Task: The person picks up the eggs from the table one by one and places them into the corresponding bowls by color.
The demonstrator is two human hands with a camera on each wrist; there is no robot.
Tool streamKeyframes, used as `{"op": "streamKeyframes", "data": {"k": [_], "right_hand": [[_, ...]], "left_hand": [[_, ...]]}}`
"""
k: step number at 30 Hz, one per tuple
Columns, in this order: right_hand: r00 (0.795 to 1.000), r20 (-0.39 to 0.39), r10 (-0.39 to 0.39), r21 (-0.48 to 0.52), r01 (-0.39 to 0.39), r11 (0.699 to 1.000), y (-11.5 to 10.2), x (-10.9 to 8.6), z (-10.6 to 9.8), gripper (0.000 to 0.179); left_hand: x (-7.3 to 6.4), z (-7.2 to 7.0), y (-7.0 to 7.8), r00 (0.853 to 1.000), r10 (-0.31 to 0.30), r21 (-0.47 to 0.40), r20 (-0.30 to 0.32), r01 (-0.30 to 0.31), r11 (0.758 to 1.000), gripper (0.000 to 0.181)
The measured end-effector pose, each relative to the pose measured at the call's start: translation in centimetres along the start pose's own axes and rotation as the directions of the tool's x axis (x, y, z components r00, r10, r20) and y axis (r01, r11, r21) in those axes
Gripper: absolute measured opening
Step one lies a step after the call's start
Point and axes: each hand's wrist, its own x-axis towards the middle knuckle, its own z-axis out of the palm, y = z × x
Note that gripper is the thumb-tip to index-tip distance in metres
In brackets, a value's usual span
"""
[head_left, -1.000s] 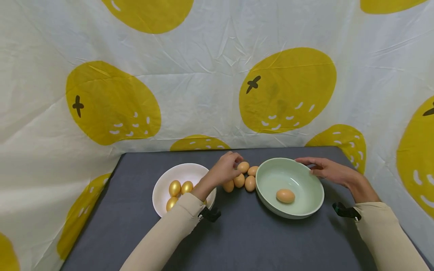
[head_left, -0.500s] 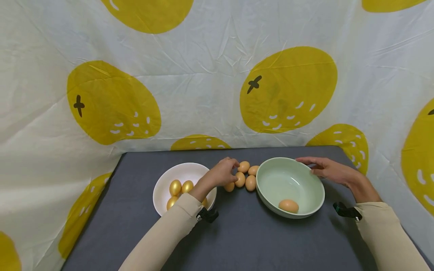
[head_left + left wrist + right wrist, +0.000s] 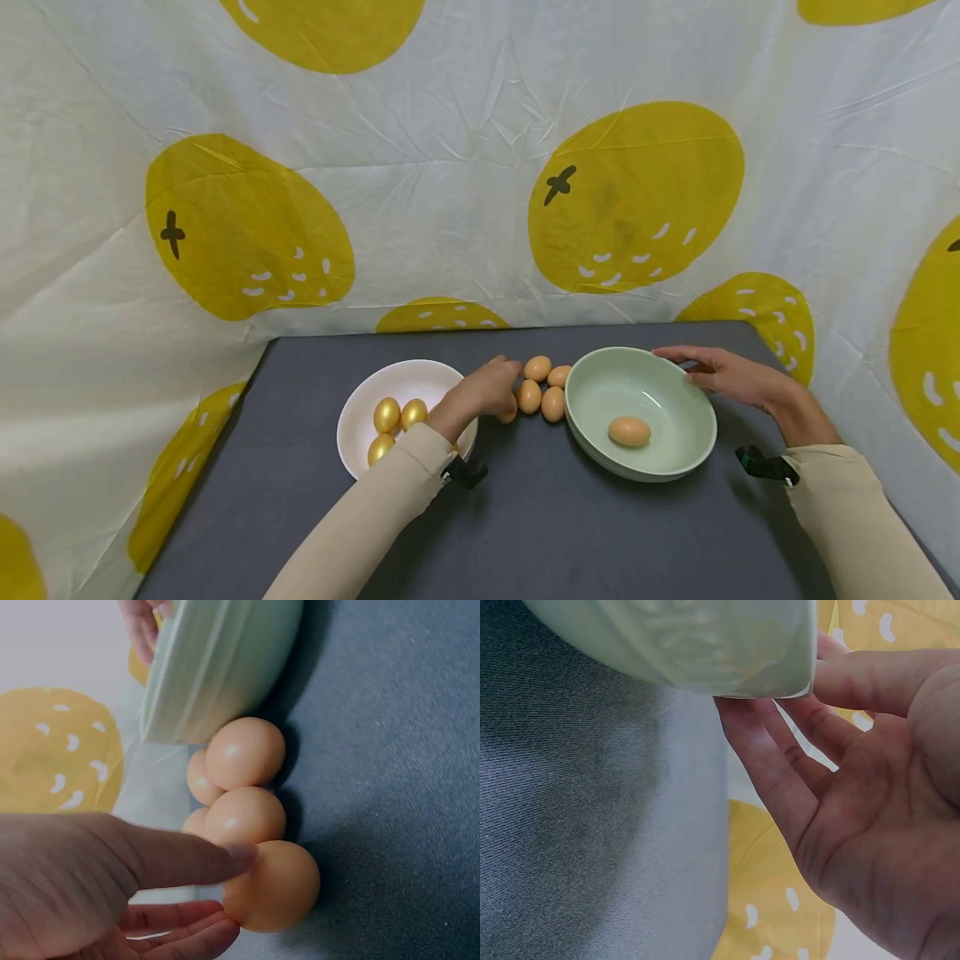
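In the head view my left hand (image 3: 483, 388) reaches to the nearest end of a cluster of brown eggs (image 3: 528, 397). The left wrist view has its thumb and fingers pinching one brown egg (image 3: 276, 889), which rests at the table surface. My right hand (image 3: 723, 375) is at the far right rim of a pale green bowl (image 3: 600, 462). Up close, the right hand's fingers (image 3: 761, 750) lie fairly straight against the bowl's outside, the thumb touching the rim. A single brown egg (image 3: 629, 432) lies inside the green bowl.
A white bowl (image 3: 360, 400) with several golden eggs (image 3: 387, 413) stands on the left, partly behind my left forearm. The grey table (image 3: 562, 542) ends at a white curtain (image 3: 442, 208) printed with yellow fruit. Loose brown eggs sit close against the green bowl.
My left hand has drawn back slightly toward me, from above the cluster to its nearest egg, and closed on it. The egg in the green bowl rolled nearer, then back. My right hand stays put.
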Motion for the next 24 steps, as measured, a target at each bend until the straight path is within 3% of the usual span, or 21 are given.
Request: {"op": "streamKeyframes", "data": {"k": [7,15,19,24], "right_hand": [[1.0,-0.011,-0.013,-0.015,0.012,1.0,-0.09,0.02,0.11,0.052],[1.0,-0.017,-0.011,-0.024,0.01,1.0,-0.21,-0.02,0.13,0.051],[0.999,-0.02,-0.031,-0.04,0.03,0.999,-0.31,-0.1,0.12,0.051],[0.999,-0.019,-0.03,-0.043,0.029,0.999,-0.37,-0.18,0.15,0.051]], "left_hand": [[0.17,-0.05,0.35,0.998,-0.056,0.087,0.029,0.053,0.995,0.025],[0.41,0.53,0.63,0.997,-0.073,0.164,0.002,0.072,0.984,0.017],[0.24,0.42,0.67,0.996,-0.087,0.147,-0.002,0.086,0.985,0.019],[-0.28,-0.27,0.23,0.997,-0.053,0.062,-0.05,0.056,0.996,0.022]]}}
